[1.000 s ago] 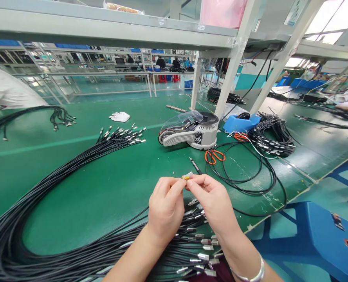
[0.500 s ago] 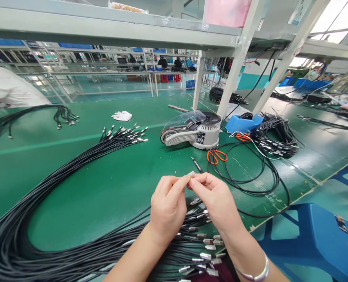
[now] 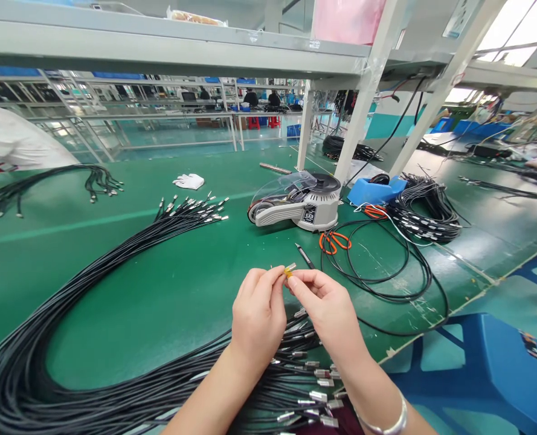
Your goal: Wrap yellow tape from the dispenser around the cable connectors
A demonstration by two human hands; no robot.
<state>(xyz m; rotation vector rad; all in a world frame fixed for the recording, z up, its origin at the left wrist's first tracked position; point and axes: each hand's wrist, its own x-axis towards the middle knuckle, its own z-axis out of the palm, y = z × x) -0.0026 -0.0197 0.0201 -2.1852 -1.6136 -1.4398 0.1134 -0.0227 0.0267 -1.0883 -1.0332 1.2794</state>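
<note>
My left hand (image 3: 260, 317) is closed in a pinch on a small silver cable connector (image 3: 291, 266), whose metal tip sticks up beyond the fingertips. A bit of yellow tape (image 3: 288, 273) shows around its base. Thumb and forefinger of my right hand (image 3: 329, 305) pinch at the tape, close against the left fingertips. Below both hands lies a thick bundle of black cables (image 3: 159, 386) with silver connector ends (image 3: 318, 396), curving round to the left. Its other ends (image 3: 196, 208) lie fanned out farther back on the green table (image 3: 159, 314).
A round tape dispenser (image 3: 302, 202) stands behind my hands, with a utility knife (image 3: 304, 256) and orange-handled scissors (image 3: 335, 243) nearby. Loose black cable loops, a cable coil (image 3: 424, 211) and a blue holder (image 3: 377, 190) lie right. A white glove (image 3: 189, 180) rests at the back. A blue stool (image 3: 485, 374) stands right.
The hands have shifted slightly left and opened a small gap at the fingertips. More of the yellow tape and the connector now shows between them.
</note>
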